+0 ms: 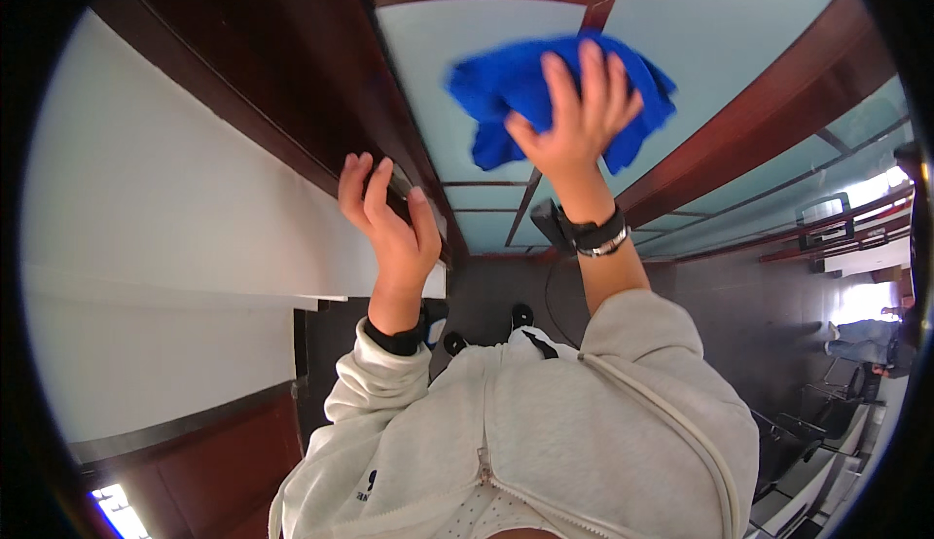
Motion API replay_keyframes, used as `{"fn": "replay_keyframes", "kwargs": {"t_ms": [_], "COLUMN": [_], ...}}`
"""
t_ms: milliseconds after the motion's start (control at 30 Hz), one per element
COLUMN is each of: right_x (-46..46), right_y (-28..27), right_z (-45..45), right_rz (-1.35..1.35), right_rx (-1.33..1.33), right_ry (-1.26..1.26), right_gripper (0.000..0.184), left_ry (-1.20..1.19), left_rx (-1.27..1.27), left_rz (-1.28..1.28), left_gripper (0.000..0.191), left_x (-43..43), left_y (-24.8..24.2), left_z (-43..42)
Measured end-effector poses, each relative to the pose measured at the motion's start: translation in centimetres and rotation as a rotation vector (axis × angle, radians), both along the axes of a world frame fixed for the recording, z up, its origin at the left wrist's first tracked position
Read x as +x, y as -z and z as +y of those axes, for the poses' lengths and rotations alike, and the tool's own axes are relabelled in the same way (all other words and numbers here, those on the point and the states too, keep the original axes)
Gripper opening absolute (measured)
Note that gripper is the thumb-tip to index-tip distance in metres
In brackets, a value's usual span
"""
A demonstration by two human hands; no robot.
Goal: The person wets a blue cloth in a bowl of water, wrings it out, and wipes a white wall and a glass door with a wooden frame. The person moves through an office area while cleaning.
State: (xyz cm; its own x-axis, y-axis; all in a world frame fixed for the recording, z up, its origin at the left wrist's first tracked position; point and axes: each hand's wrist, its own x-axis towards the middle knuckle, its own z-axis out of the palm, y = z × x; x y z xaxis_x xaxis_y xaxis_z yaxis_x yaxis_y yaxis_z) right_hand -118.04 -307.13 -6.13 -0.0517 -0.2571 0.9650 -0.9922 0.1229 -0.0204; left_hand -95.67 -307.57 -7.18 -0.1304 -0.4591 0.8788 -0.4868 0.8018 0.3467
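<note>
Under my right hand, spread with its fingers apart, a blue cloth lies bunched against a frosted glass panel with dark reddish wooden bars. The palm and fingers press on the cloth, whose edges look blurred. My left hand is raised to the left, fingers apart and slightly curled, beside the dark wooden door frame. It holds nothing; whether its fingertips touch the wood I cannot tell. Both wrists wear black bands with a device.
A white wall runs along the left. The dark floor stretches below and to the right, with a thin cable on it. At the far right are black chairs and a seated person in jeans. More glass panels continue on the right.
</note>
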Motion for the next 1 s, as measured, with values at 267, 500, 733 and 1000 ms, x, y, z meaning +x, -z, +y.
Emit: {"fn": "replay_keyframes", "kwargs": {"t_ms": [267, 500, 733, 1000], "right_x": [-1.2, -2.8, -9.3, -10.7], "right_y": [9.5, -7.1, -9.8, 3.4], "right_z": [5.5, 8.8, 13.2, 14.7], "right_rz": [-0.069, 0.204, -0.113, 0.101], "right_rx": [0.21, -0.702, -0.059, 0.054], "right_ry": [-0.296, -0.165, 0.116, 0.095], "right_gripper": [0.061, 0.026, 0.059, 0.069], "left_ry": [0.287, 0.524, 0.874, 0.973], "left_rx": [0.017, -0.12, 0.024, 0.116], "left_rz": [-0.051, 0.066, 0.151, 0.142], "left_gripper": [0.046, 0.044, 0.043, 0.045], "left_x": [-2.9, -9.7, -18.2, -21.8], "left_y": [-2.2, -9.0, -11.8, -9.7], "left_z": [1.1, 2.9, 5.0, 7.6]}}
